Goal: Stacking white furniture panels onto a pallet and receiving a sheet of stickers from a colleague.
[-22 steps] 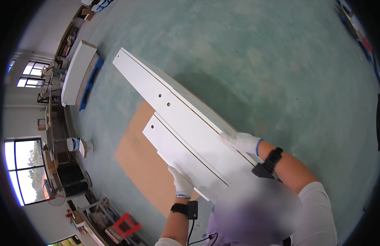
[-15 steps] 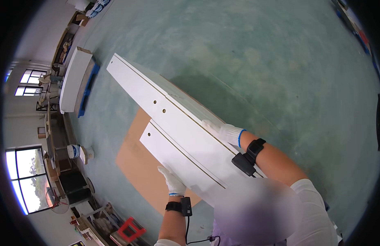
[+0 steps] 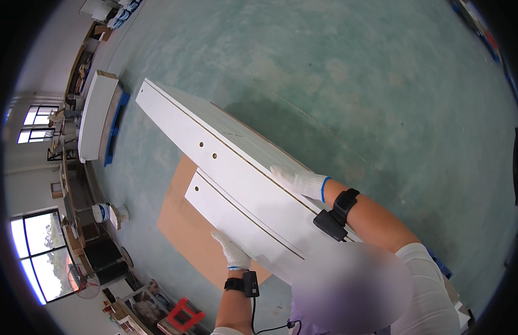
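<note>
A long white panel [image 3: 175, 120] with drilled holes and a thin groove runs from the upper left toward me. A shorter white panel [image 3: 236, 220], also grooved and with a hole near its end, lies along its left side. My left hand [image 3: 232, 250], in a white knit glove, rests at the outer edge of the shorter panel, fingers stretched out. My right hand [image 3: 301, 181], gloved alike, lies flat on the long panel's right edge, above its deep side face. The near ends of both panels are hidden behind a blurred patch.
Under the panels lies a brown sheet [image 3: 178, 220] on the green floor [image 3: 348, 72]. At far left, a stack of white panels [image 3: 97, 117] sits on a blue pallet [image 3: 116, 125]. A bucket [image 3: 101, 212], a red stool [image 3: 183, 314] and a fan [image 3: 84, 281] stand along the left side.
The view has shifted slightly, so the panels' far ends appear a little further left and lower. Both hands keep nearly the same places on the panel edges.
</note>
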`<state>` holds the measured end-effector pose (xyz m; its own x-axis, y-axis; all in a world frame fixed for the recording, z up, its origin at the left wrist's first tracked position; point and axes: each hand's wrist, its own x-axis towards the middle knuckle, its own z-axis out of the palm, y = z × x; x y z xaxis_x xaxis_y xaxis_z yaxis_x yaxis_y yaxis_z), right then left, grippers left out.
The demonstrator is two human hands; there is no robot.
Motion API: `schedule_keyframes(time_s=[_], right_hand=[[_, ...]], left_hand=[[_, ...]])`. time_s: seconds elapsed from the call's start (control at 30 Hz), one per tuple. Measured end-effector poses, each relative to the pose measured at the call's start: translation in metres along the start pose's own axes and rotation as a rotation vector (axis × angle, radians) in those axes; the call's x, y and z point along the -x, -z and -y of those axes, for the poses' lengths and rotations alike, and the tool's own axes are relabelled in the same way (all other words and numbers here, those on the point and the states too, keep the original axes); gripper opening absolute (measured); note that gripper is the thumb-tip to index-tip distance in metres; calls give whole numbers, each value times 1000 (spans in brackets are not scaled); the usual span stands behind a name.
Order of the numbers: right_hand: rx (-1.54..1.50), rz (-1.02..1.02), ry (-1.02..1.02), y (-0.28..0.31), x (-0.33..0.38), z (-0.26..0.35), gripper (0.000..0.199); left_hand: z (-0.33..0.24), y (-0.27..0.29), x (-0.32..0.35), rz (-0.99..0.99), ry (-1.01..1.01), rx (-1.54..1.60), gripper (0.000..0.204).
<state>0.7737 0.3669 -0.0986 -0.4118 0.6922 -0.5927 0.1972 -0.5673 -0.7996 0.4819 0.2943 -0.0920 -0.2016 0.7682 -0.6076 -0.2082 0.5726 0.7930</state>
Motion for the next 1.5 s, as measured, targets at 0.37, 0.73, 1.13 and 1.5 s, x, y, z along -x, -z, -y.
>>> schedule_keyframes(time_s=[0.37,0.73,1.13,1.5], right_hand=[[57,-29,-114,7,9,-15,91],[-10,36,-141,9,3,-27,88],[99,-47,-510,-5,75,-103,88],[-154,-183,-528,-7,73,-166,80]], left_hand=[[61,40,0,-85,332,140,66],[64,42,-3,-37,316,168,54],[187,112,53,589,187,-122,55],[147,41,88,713,-317,-1517,39]])
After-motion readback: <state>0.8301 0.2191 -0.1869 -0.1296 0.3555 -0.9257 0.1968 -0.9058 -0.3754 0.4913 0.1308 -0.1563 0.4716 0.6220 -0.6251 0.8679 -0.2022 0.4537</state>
